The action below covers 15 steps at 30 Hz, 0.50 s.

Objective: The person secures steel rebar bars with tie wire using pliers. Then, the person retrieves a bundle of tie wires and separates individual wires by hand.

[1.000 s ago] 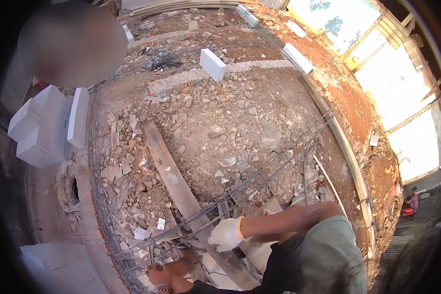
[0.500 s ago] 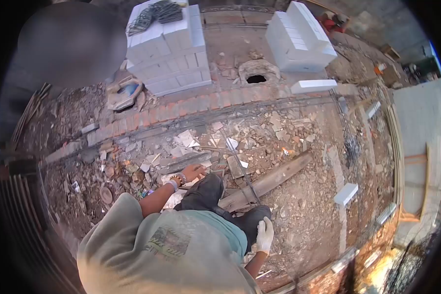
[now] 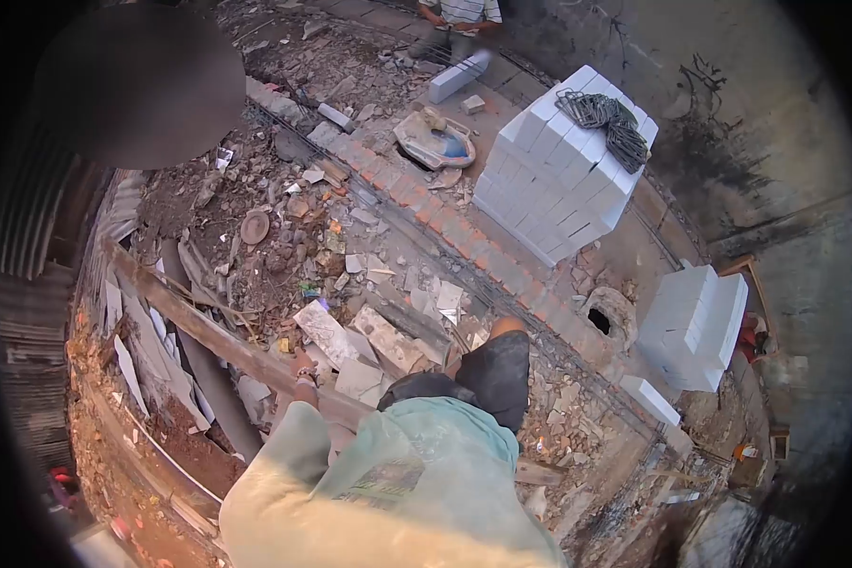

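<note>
My left hand [image 3: 303, 363], bare with a bracelet at the wrist, reaches down beside a long wooden beam [image 3: 220, 338]. It appears to rest at the beam's edge, but its fingers are too small and blurred to show whether they grip. Pale broken slabs [image 3: 381, 338] lie just to the right of this hand, among the rubble. My right hand is out of sight. Below me, my knee [image 3: 498, 379] is bent above the debris.
A brick footing [image 3: 412, 194] crosses the rubble. Beyond it stand white block stacks [image 3: 563, 166], [image 3: 691, 322] and a hole [image 3: 599, 321]. At the back, a person [image 3: 459, 14] is beside a white block [image 3: 459, 76]. Pipe and sheet scraps lie left.
My view has swung left, bringing the other person and the long beam into sight. My left hand has gone from near my knee down to the beam. My gloved right hand has left the view.
</note>
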### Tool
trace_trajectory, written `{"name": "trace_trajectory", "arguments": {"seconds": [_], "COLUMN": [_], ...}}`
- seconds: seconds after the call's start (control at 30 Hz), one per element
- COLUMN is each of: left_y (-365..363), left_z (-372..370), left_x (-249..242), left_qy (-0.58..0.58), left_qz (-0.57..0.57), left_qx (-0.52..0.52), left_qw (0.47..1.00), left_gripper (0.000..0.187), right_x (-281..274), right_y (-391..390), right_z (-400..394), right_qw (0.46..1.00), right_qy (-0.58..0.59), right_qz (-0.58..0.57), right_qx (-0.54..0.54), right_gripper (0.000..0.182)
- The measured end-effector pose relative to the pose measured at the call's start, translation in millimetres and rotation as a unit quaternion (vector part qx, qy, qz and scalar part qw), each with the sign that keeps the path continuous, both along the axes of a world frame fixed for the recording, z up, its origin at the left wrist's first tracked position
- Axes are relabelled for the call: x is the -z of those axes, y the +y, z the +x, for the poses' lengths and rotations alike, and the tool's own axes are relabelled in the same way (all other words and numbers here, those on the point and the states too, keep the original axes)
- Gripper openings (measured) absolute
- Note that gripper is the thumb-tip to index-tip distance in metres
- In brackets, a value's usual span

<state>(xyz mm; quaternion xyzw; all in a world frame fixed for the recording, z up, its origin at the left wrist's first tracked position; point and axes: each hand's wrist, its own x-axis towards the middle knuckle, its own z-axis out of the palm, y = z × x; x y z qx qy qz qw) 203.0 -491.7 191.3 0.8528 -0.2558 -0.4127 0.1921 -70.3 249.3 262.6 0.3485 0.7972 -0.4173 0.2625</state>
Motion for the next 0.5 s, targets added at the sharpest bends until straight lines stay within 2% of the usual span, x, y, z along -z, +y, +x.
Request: {"name": "trace_trajectory", "arguments": {"seconds": [0.03,0.1,0.13,0.23,0.3,0.33,0.37,0.4,0.47,0.5], "left_y": [38.5,91.3,114.4,181.5,202.1,204.1,202.8,196.3,162.7,142.9], "left_z": [14.5,25.5,10.9,-9.1,-18.4,-15.0,-17.7,-29.6,-52.0,-57.9], "left_x": [17.7,42.2,13.8,1.9,-1.1,22.1,34.2,28.6,41.7,36.1], "left_qy": [0.004,0.01,0.046,-0.168,-0.126,-0.137,-0.148,-0.158,-0.065,-0.024], "left_qz": [0.012,0.027,0.11,0.103,0.146,0.137,0.127,0.116,0.168,0.197], "left_qx": [-0.002,0.005,0.011,0.231,0.174,0.146,0.119,0.092,0.079,0.074], "left_qw": [1.0,1.0,0.993,0.953,0.966,0.97,0.974,0.976,0.98,0.977], "left_gripper": [0.064,0.073,0.076,0.075,0.074,0.072,0.071,0.07,0.067,0.066], "right_x": [1.8,-12.4,-20.9,-44.3,-62.6,-66.4,-53.7,-52.8,-73.2,-105.8], "right_y": [18.8,26.3,9.8,-58.5,-130.4,-163.7,-186.5,-214.8,-281.8,-314.1], "right_z": [-10.0,-49.4,-74.5,-169.3,-233.5,-262.9,-290.4,-316.2,-356.4,-366.5], "right_qw": [0.994,0.988,0.984,0.972,0.968,0.97,0.981,0.975,0.963,0.963], "right_qy": [-0.09,-0.144,-0.155,-0.145,-0.116,-0.1,-0.074,-0.036,0.0,-0.005], "right_qz": [-0.044,0.036,0.058,0.096,0.09,0.068,-0.014,-0.068,-0.135,-0.146], "right_qx": [0.044,-0.046,-0.071,-0.158,-0.202,-0.213,-0.178,-0.211,-0.234,-0.225], "right_gripper": [0.061,0.062,0.061,0.061,0.061,0.061,0.061,0.06,0.057,0.055]}}
